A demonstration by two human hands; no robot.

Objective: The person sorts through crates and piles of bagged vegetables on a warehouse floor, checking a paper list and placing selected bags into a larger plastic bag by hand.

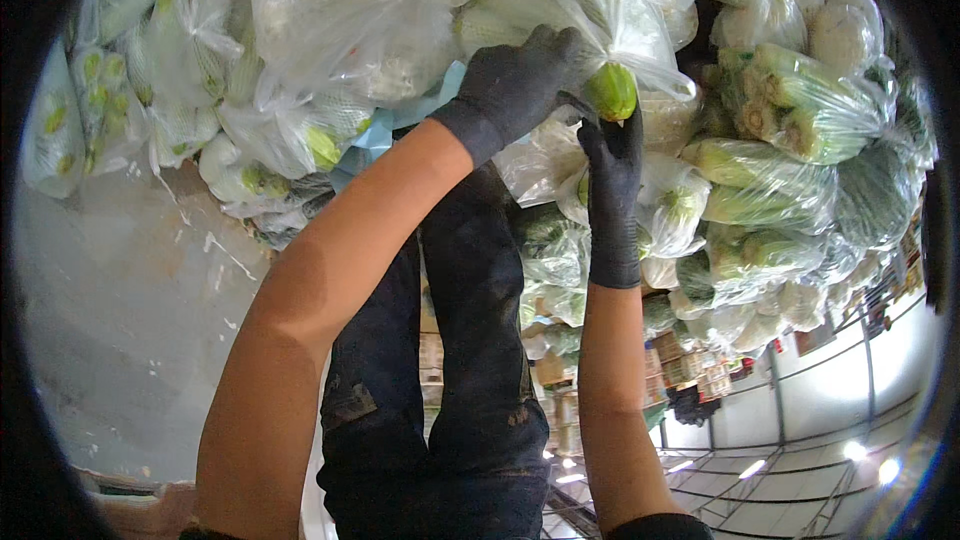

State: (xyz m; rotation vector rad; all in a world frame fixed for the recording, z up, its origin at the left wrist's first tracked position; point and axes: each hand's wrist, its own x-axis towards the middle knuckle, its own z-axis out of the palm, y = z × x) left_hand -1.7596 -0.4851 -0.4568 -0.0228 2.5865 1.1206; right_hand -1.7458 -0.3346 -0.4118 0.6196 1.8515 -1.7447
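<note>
My left hand (521,82), in a dark grey glove, is closed at the gathered plastic of a clear bag (626,30); its fingertips are partly hidden. A ribbed green vegetable (612,92) shows its rounded end just below the bunched plastic. From below, my right hand (615,180), gloved alike, has its thumb and fingers around that end. A small dark tip between the two hands is too unclear to name. Beside my left hand lies a large clear bag (360,22) of pale, net-wrapped produce.
Bagged produce (810,97) is heaped at the right, with net-wrapped bags (187,52) at the left. Light blue sheeting (371,136) shows by my left wrist. My dark trousers (480,300) fill the middle. Grey floor (135,300) lies left; crates (682,360) and ceiling lights appear lower right.
</note>
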